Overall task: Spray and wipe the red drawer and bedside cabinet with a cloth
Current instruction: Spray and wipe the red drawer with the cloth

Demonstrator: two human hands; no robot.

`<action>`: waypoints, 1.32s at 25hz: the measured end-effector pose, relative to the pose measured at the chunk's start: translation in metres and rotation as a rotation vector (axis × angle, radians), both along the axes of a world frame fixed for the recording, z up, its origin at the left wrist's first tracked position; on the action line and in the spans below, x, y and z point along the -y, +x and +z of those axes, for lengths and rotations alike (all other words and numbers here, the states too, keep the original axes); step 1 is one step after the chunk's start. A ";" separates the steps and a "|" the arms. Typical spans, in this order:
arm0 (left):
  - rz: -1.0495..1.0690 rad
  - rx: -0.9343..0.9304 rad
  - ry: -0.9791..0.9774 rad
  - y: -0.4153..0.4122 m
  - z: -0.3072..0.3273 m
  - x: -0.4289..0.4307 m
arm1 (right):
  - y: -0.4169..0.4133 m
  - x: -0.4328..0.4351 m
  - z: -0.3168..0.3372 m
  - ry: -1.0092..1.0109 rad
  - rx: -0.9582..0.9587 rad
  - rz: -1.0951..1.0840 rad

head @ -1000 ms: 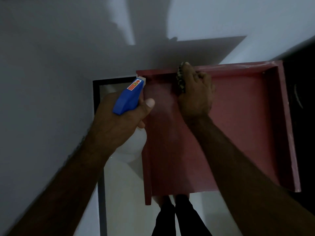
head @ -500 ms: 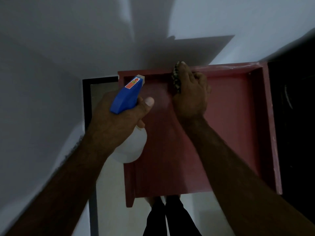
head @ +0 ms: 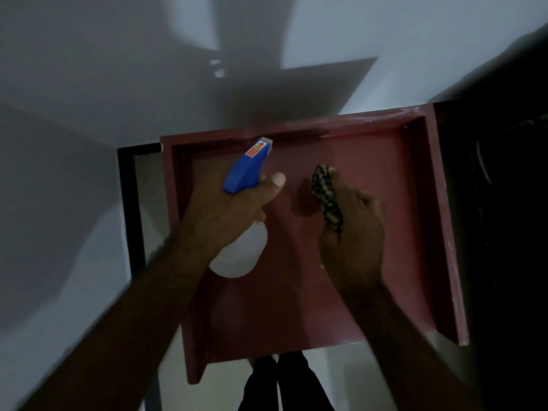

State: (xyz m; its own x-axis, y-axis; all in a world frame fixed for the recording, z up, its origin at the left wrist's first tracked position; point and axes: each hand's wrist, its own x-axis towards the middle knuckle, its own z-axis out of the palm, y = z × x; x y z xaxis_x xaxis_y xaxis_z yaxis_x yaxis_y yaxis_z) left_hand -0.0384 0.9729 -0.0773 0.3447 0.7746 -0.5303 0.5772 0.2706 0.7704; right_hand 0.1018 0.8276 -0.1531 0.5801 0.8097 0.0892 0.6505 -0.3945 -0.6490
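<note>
Moved: spray bottle [head: 247, 170] now hangs over the red drawer's [head: 281, 315] left half; right hand [head: 353, 232] and cloth [head: 326, 200] have left its far rim for mid-floor.
Left hand [head: 225, 212]: wrapped round the bottle neck (nozzle toward the far wall).
Right hand: bunched round the cloth, pressing it down.
Progress: drawer wipe underway; near floor and right wall probably remain; bedside cabinet (not clearly in view) unstarted, I judge.
Room: walls hem three sides; near edge open.
</note>
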 end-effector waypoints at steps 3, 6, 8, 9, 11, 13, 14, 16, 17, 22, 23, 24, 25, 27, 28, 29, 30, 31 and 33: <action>0.007 -0.025 0.008 0.017 -0.008 0.000 | 0.005 0.008 -0.002 -0.031 -0.028 0.044; 0.025 -0.034 -0.010 0.025 -0.011 -0.001 | 0.005 0.008 -0.002 -0.025 -0.024 0.048; 0.021 -0.076 -0.005 0.028 -0.014 -0.002 | 0.004 0.008 -0.002 -0.010 -0.017 0.052; 0.014 -0.099 -0.004 0.029 -0.015 -0.003 | 0.003 0.008 -0.002 -0.008 -0.025 0.054; 0.004 -0.132 -0.004 0.031 -0.019 -0.004 | 0.002 0.011 -0.003 -0.017 -0.055 0.059; -0.011 -0.149 -0.008 0.034 -0.020 -0.005 | 0.003 0.013 -0.002 -0.019 -0.073 0.054; -0.025 -0.146 -0.004 0.036 -0.019 -0.005 | 0.003 0.015 -0.002 -0.019 -0.079 0.043; -0.049 -0.134 0.015 0.039 -0.019 -0.005 | 0.003 0.017 -0.003 -0.022 -0.085 0.022; -0.063 -0.134 0.022 0.041 -0.018 -0.006 | 0.004 0.018 -0.003 -0.024 -0.085 0.018; -0.150 -0.108 0.060 0.057 -0.016 -0.007 | 0.007 0.022 -0.005 -0.011 -0.096 0.005; -0.158 -0.097 0.059 0.060 -0.015 -0.007 | 0.008 0.024 -0.006 -0.011 -0.102 0.000; -0.158 -0.085 0.052 0.063 -0.015 -0.006 | 0.009 0.025 -0.006 -0.011 -0.109 -0.006; -0.156 -0.073 0.042 0.066 -0.014 -0.005 | 0.011 0.026 -0.006 -0.011 -0.114 -0.012; -0.151 -0.059 0.031 0.072 -0.013 -0.004 | 0.014 0.029 -0.007 -0.001 -0.115 -0.021; -0.151 -0.064 0.032 0.075 -0.013 -0.003 | 0.016 0.030 -0.008 0.006 -0.115 -0.029; -0.155 -0.077 0.039 0.077 -0.013 -0.002 | 0.017 0.031 -0.008 0.012 -0.118 -0.038; -0.159 -0.090 0.048 0.079 -0.012 -0.001 | 0.019 0.031 -0.008 0.017 -0.123 -0.045; -0.163 -0.096 0.053 0.082 -0.012 0.000 | 0.020 0.032 -0.009 0.021 -0.127 -0.050; -0.166 -0.092 0.048 0.086 -0.010 0.001 | 0.023 0.032 -0.009 0.027 -0.122 -0.050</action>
State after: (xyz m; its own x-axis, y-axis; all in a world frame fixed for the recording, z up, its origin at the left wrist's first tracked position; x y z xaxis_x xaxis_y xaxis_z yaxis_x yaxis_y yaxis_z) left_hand 0.0478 0.9718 -0.0872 0.4221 0.7361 -0.5291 0.6792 0.1297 0.7224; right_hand 0.1243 0.7952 -0.1623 0.6277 0.7776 0.0366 0.5457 -0.4061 -0.7330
